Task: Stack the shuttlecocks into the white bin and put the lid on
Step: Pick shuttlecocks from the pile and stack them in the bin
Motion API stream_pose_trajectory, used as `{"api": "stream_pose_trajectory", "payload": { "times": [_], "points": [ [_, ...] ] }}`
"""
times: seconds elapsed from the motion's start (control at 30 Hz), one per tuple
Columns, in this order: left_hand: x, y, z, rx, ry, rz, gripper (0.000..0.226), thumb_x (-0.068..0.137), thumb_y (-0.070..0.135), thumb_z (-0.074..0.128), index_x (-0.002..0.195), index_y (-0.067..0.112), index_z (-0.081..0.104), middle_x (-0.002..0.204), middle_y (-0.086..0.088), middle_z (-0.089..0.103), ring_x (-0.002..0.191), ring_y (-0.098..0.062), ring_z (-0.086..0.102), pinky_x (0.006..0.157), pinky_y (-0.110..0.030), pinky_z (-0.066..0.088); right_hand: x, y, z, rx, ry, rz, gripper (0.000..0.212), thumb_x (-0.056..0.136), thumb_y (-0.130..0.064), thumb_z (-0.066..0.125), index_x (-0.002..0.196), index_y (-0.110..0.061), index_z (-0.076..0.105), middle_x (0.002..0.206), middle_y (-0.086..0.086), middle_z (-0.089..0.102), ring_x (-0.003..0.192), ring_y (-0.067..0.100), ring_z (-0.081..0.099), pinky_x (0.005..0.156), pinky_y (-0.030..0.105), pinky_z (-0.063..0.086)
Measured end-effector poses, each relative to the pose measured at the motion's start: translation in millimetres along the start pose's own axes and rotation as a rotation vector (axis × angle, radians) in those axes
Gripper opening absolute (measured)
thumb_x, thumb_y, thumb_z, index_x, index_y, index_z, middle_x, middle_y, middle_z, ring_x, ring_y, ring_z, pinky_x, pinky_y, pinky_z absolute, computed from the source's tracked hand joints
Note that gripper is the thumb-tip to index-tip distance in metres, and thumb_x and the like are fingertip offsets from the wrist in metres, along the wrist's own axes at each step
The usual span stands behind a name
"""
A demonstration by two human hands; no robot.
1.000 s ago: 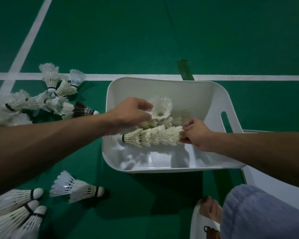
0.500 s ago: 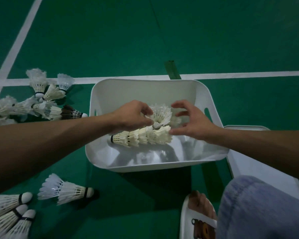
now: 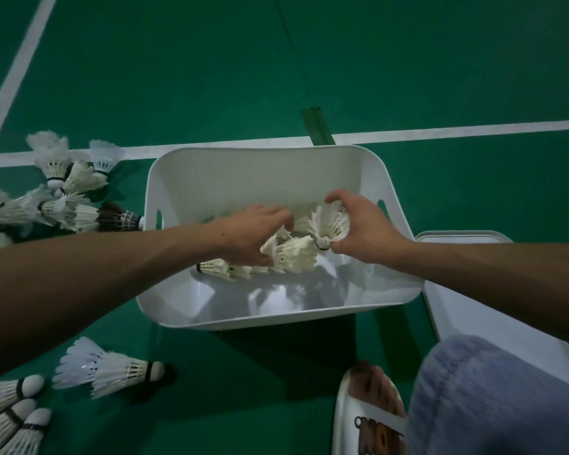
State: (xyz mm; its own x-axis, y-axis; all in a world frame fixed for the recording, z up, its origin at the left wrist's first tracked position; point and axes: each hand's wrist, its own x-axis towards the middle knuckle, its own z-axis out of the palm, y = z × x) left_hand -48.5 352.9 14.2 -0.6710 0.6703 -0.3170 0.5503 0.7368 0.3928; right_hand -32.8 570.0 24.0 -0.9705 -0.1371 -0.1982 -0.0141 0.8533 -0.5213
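The white bin (image 3: 253,174) stands on the green floor in the middle of the view. Inside it lies a row of nested shuttlecocks (image 3: 286,257), cork ends to the left. My left hand (image 3: 253,233) lies over the row, fingers spread and pressing on the feathers. My right hand (image 3: 362,226) grips a single white shuttlecock (image 3: 330,224) at the right end of the row, its cork end down toward me. The white lid (image 3: 470,310) lies flat on the floor to the right of the bin.
Loose shuttlecocks lie in a pile (image 3: 66,195) left of the bin, with one pair (image 3: 109,367) and several more (image 3: 10,412) at the lower left. My sandalled foot (image 3: 372,408) and blue-clad knee (image 3: 496,399) are at the lower right. White court lines cross the floor.
My right hand has taken hold of the single shuttlecock that my left hand held above the row. My left hand has let it go and moved down onto the row.
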Motion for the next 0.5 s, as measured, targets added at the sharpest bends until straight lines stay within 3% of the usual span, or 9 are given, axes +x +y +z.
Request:
{"api": "stream_pose_trajectory", "payload": {
  "times": [0.1, 0.2, 0.37, 0.5],
  "points": [
    [9.2, 2.1, 5.4, 0.213, -0.140, 0.118, 0.084, 0.076, 0.033, 0.077, 0.143, 0.029, 0.028, 0.153, 0.007, 0.025, 0.134, -0.021, 0.024, 0.111, -0.036, 0.027, 0.4, 1.7, 0.5, -0.052, -0.012, 0.044, 0.080, 0.071, -0.009, 0.079, 0.134, -0.035, 0.038, 0.121, 0.008, 0.045, 0.091, 0.018, 0.048, 0.077, 0.026, 0.041],
    [19.1, 4.6, 8.1, 0.317, -0.219, 0.148, 0.100, 0.076, 0.030, 0.077, 0.150, 0.034, 0.011, 0.159, 0.012, 0.008, 0.137, -0.024, 0.018, 0.112, -0.035, 0.021, 3.2, 4.7, 2.9, -0.135, -0.063, 0.079, 0.075, 0.078, -0.012, 0.075, 0.137, -0.037, 0.036, 0.127, 0.012, 0.038, 0.092, 0.021, 0.044, 0.075, 0.027, 0.043],
    [29.7, 9.6, 11.5, 0.392, -0.289, 0.158, 0.098, 0.081, -0.003, 0.055, 0.149, 0.045, 0.004, 0.159, 0.016, -0.001, 0.135, -0.027, 0.019, 0.109, -0.039, 0.032, 3.9, 6.8, 7.1, -0.179, -0.105, 0.071, 0.077, 0.083, -0.010, 0.071, 0.140, -0.040, 0.029, 0.127, 0.013, 0.036, 0.107, 0.030, 0.050, 0.089, 0.039, 0.052],
    [32.8, 11.6, 16.1, 0.464, -0.285, 0.168, 0.098, 0.082, -0.004, 0.053, 0.148, 0.048, 0.003, 0.159, 0.014, -0.001, 0.131, -0.027, 0.022, 0.105, -0.042, 0.038, 3.0, 6.9, 7.9, -0.194, -0.137, 0.065, 0.070, 0.087, -0.015, 0.069, 0.140, -0.040, 0.032, 0.127, 0.013, 0.036, 0.109, 0.031, 0.049, 0.095, 0.042, 0.049]
  ]
}}
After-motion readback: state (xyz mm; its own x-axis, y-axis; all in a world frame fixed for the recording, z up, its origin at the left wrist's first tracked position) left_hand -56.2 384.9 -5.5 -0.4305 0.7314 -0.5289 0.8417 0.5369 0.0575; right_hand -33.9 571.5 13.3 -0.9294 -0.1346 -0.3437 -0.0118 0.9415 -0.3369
